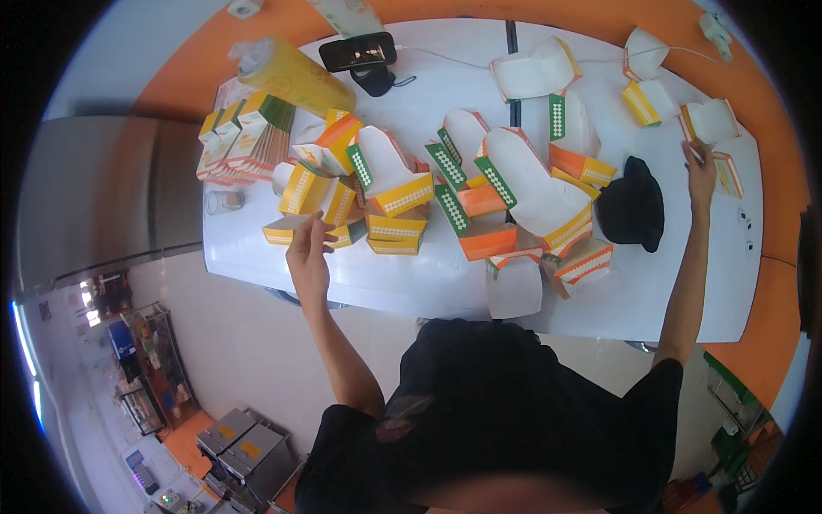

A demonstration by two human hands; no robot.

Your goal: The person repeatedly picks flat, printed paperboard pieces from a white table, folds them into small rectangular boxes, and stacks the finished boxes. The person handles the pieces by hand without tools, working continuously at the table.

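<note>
On the white table lies a spread of folded paper food cartons, some with yellow and orange sides, others green-edged. My left hand [309, 257] is raised beside a small yellow carton [281, 230] at the near left of the pile, its fingers loosely bent and apart, with nothing visible in them. Far out to the right, my right hand [700, 176] has its fingertips on the lower edge of a white-lined carton [715, 122]; the fingers look closed on that edge. Next to this hand lies another carton [728, 175], standing at the table's right side.
A stack of flat cartons [244, 146] sits at the left, with a clear cup [224, 202] below it. Behind stand a yellow wrapped roll [295, 75] and a phone [358, 53] with a cable. A black cap [631, 206] lies right of the large open cartons [535, 184].
</note>
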